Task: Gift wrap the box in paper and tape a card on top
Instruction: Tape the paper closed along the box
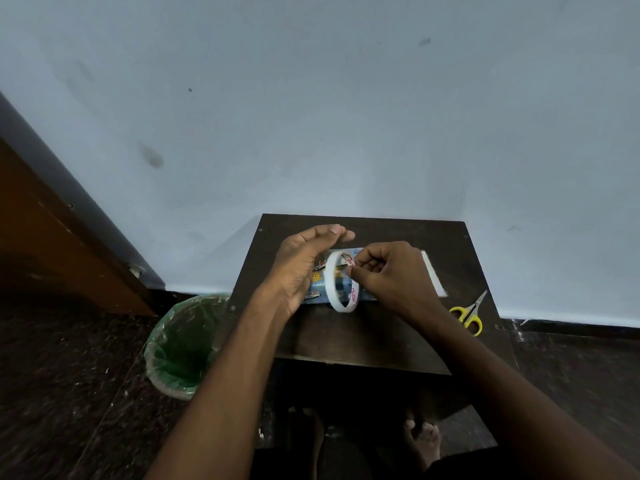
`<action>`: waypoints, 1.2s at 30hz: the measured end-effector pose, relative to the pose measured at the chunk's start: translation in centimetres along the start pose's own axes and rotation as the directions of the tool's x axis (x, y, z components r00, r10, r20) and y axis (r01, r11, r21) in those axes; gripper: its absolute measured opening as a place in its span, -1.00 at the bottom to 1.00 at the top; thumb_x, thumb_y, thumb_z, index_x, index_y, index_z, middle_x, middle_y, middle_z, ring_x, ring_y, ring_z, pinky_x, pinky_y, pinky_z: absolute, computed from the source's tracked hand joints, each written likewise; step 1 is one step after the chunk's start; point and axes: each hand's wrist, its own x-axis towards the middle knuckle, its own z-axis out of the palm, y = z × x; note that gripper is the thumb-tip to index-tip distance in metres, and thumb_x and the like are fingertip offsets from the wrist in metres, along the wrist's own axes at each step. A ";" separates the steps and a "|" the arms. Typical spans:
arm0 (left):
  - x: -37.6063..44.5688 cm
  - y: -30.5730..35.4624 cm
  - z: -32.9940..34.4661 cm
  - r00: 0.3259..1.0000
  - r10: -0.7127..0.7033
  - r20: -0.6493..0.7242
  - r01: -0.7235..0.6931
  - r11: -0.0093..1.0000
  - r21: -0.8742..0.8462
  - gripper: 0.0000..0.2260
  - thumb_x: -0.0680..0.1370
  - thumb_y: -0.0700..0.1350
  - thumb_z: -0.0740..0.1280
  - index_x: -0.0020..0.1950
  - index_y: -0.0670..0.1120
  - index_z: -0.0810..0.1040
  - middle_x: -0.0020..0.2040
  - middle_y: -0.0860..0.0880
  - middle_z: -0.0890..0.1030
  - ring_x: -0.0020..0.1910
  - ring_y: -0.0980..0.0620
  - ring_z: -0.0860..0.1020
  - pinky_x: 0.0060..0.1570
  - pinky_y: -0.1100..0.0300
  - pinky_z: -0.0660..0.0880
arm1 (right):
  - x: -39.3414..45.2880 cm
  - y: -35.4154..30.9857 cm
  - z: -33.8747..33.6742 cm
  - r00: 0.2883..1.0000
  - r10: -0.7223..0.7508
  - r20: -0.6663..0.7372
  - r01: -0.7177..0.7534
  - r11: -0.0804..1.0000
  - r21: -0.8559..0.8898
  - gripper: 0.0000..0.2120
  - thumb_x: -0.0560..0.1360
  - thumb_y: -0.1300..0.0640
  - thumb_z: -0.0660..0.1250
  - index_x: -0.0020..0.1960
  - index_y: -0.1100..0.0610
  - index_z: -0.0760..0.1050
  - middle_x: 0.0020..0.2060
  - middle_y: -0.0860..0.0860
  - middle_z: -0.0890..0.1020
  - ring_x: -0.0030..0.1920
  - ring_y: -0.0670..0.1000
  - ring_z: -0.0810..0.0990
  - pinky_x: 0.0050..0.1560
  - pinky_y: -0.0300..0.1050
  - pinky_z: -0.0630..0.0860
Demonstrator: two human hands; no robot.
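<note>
At frame centre the white ring-shaped tape roll [341, 285] stands on edge just above the blue cartoon-printed wrapped box [320, 284] on the dark wooden desk [363, 337]. The right hand [388, 275] pinches the roll's upper rim (seemingly picking at the tape end). The left hand [304, 261] hovers with fingers [337, 232] relaxed, grasping nothing I can see. The box runs left-right, under both hands.

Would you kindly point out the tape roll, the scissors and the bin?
tape roll [331, 295]: head view, outer white band.
scissors [471, 319]: head view, yellow handles.
bin [180, 344]: head view, green liner inside.
</note>
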 end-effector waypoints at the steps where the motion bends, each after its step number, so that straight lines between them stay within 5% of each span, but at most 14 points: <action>1: -0.1 0.0 0.1 0.999 0.001 0.035 -0.002 1.000 0.024 -0.89 0.65 -0.21 0.41 0.15 -0.19 0.65 0.16 -0.21 0.75 0.03 -0.02 0.74 -0.03 0.13 0.68 | 0.0 0.0 0.1 1.000 0.008 0.003 -0.008 1.000 0.000 -0.83 0.45 0.12 0.58 -0.29 0.01 0.67 -0.51 -0.21 0.57 -0.44 -0.24 0.54 -0.35 -0.40 0.34; 6: -0.2 0.4 -0.4 0.988 -0.033 0.148 0.030 0.999 0.028 -0.80 0.60 -0.30 0.41 0.21 -0.14 0.63 0.19 -0.27 0.72 0.07 -0.12 0.73 0.13 0.05 0.68 | 0.1 0.1 -0.2 1.000 -0.012 -0.014 0.012 1.000 0.008 -0.88 0.48 0.15 0.56 -0.23 0.05 0.70 -0.44 -0.19 0.63 -0.40 -0.23 0.56 -0.34 -0.39 0.37; 16: 0.0 0.2 -0.3 0.995 -0.019 0.097 0.018 1.000 0.006 -0.80 0.58 -0.32 0.45 0.18 -0.17 0.65 0.15 -0.29 0.73 0.09 -0.15 0.75 0.05 0.06 0.69 | 0.1 0.2 -0.5 0.997 -0.060 -0.052 0.056 0.996 -0.071 -0.90 0.45 0.15 0.56 -0.23 0.05 0.70 -0.43 -0.19 0.61 -0.33 -0.23 0.58 -0.32 -0.43 0.35; 20: 0.2 0.0 -0.6 0.997 -0.018 0.079 0.015 0.999 0.044 -0.77 0.55 -0.33 0.48 0.20 -0.18 0.67 0.11 -0.27 0.75 0.06 -0.12 0.75 0.05 0.09 0.68 | 0.1 0.5 -0.4 0.994 -0.094 -0.052 0.089 0.992 -0.088 -0.96 0.45 0.13 0.55 -0.16 0.02 0.72 -0.32 -0.15 0.67 -0.25 -0.23 0.60 -0.24 -0.28 0.43; 25: 0.3 0.1 -0.4 0.997 -0.029 0.065 0.027 0.999 0.033 -0.74 0.54 -0.32 0.49 0.23 -0.21 0.68 0.10 -0.26 0.75 0.09 -0.10 0.76 0.08 0.10 0.69 | 0.4 0.3 -1.6 0.998 -0.060 -0.012 0.059 0.997 -0.049 -0.56 0.42 0.24 0.51 0.28 0.00 0.64 -0.18 -0.16 0.70 -0.25 -0.18 0.62 -0.08 -0.29 0.52; 28: 0.3 -0.2 -0.3 0.998 0.003 0.062 -0.009 0.995 0.103 -0.76 0.57 -0.32 0.48 0.24 -0.23 0.68 0.07 -0.24 0.76 0.09 -0.08 0.76 0.10 0.15 0.67 | 0.5 0.9 -2.8 0.997 0.023 -0.075 -0.025 0.999 -0.032 -0.65 0.35 0.30 0.46 0.08 0.00 0.69 -0.18 -0.13 0.71 -0.22 -0.10 0.64 -0.13 -0.19 0.56; 32: 0.6 -0.6 -0.1 0.997 0.048 0.056 -0.060 0.972 0.226 -0.79 0.57 -0.36 0.44 0.21 -0.29 0.69 0.03 -0.22 0.77 0.05 -0.05 0.77 0.07 0.19 0.67 | 0.4 2.7 -4.6 0.981 0.162 -0.103 -0.184 0.948 -0.260 -0.87 0.31 0.24 0.50 -0.22 0.04 0.63 -0.30 -0.10 0.64 -0.18 0.00 0.61 -0.18 -0.14 0.40; 36: 0.6 -0.8 0.3 0.996 0.066 0.055 -0.080 0.949 0.305 -0.81 0.55 -0.37 0.46 0.15 -0.27 0.71 0.04 -0.21 0.77 0.11 -0.12 0.76 0.17 0.09 0.67 | -0.9 3.4 -6.1 0.948 0.314 -0.054 -0.304 0.842 -0.445 -0.87 0.26 0.20 0.51 -0.26 0.19 0.58 -0.32 0.08 0.65 -0.19 0.15 0.64 -0.30 -0.10 0.46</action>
